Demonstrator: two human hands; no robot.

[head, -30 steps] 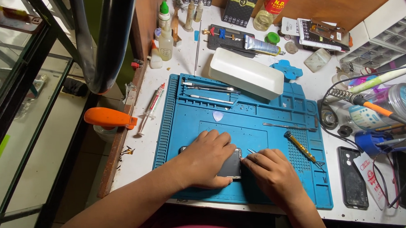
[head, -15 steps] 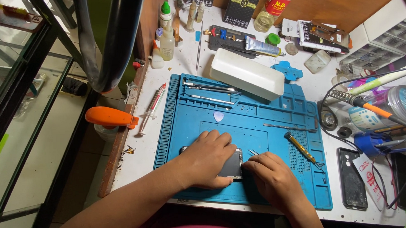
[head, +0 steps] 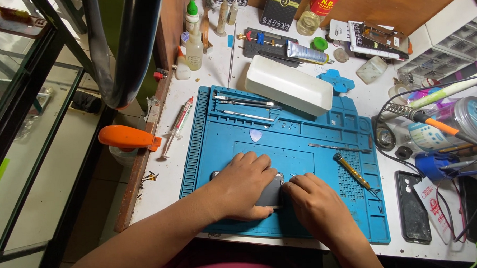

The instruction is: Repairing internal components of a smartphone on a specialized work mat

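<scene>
Blue silicone covers the middle of the table [head: 165,168] as a work mat [head: 313,147], and a dark phone [head: 269,193] lies flat on the mat's near part, just in front of the person. The left hand [head: 245,184] is spread palm-down over the phone, fingers curled over its far edge, so that most of the device is hidden. The right hand [head: 317,205] is closed loosely against the phone's right end, fingertips pinched together at the seam; whether a thin tool is held there cannot be told.

The step in hand appears to be work at that edge. It is best done with the phone pressed flat and kept from sliding by the left hand, while force at the seam is kept small and directed along the edge, not downward. The yellow-handled screwdriver [head: 352,169] and the metal spudger [head: 336,146] lie just beyond the right hand, within reach. The white pick [head: 255,135] rests farther up the mat, and the tweezers [head: 245,102] sit in the mat's upper tray.
</scene>
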